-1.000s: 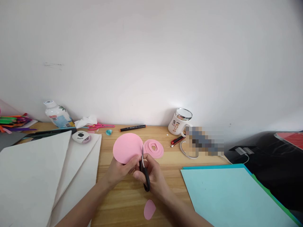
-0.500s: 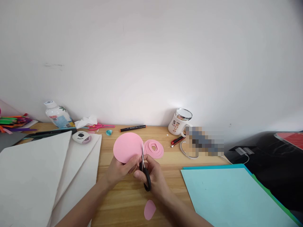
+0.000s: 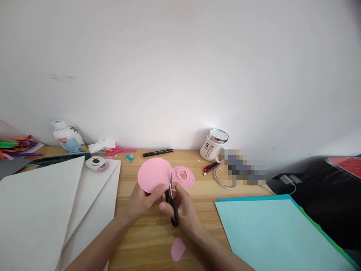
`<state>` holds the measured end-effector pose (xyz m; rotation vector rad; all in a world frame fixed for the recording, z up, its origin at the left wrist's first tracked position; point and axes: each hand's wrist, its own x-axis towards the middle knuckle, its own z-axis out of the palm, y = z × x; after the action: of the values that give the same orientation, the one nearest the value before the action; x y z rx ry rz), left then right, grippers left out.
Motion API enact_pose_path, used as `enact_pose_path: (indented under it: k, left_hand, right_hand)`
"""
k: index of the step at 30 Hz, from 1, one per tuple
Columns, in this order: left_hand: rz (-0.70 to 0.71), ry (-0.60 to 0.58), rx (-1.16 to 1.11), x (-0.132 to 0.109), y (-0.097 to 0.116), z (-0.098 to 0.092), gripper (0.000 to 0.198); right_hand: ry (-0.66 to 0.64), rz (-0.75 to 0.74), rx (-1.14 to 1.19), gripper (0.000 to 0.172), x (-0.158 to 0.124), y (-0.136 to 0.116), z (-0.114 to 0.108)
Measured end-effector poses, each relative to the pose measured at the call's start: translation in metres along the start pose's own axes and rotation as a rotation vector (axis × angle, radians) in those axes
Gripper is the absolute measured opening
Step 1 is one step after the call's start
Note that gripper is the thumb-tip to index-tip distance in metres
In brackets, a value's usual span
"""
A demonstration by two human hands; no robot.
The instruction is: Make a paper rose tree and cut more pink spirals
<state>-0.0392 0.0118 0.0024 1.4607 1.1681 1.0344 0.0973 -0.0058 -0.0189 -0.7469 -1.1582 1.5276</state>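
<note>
A round piece of pink paper (image 3: 154, 174) is pinched at its lower right edge by my left hand (image 3: 145, 201), thumb on top and fingers underneath. Black-handled scissors (image 3: 174, 212) are gripped in my right hand (image 3: 184, 210), their blades pointing away from me at the right edge of the paper. Just beyond the blades lies a pink paper spiral (image 3: 186, 177) on the wooden table (image 3: 141, 241). Nearer to me, below my right hand, rests a small pink paper petal shape (image 3: 178, 249).
Light blue sheets (image 3: 270, 226) lie at the right, and white boards (image 3: 36, 210) cover the left. A mug (image 3: 210, 148), a black marker (image 3: 158, 153), pink scissors (image 3: 120, 151), a white bottle (image 3: 69, 139) and a white tape dispenser (image 3: 96, 163) stand or lie towards the wall.
The round pink paper has shifted slightly right against the scissors. The blades look closer together than before. Both hands stay in nearly the same place.
</note>
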Motion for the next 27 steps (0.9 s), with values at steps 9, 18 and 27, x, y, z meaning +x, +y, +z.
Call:
enact_pose_path:
  k: [9,18,27]
  left_hand:
    - [-0.029,-0.026,-0.047,-0.0013,0.0050,0.0011,0.032]
    - [-0.017,-0.040,-0.075,0.0014,0.0058,0.0009,0.029]
    - [-0.003,-0.037,-0.077,0.0017,-0.0011,-0.0018,0.030]
  right_hand:
    - [-0.031,-0.022,0.020,0.044,-0.0007,0.0028,-0.0019]
    - [-0.017,-0.046,0.013,0.040,-0.0002,0.0014,-0.0007]
    - [-0.011,-0.049,0.026,0.038,-0.0002,0.0004,0.0006]
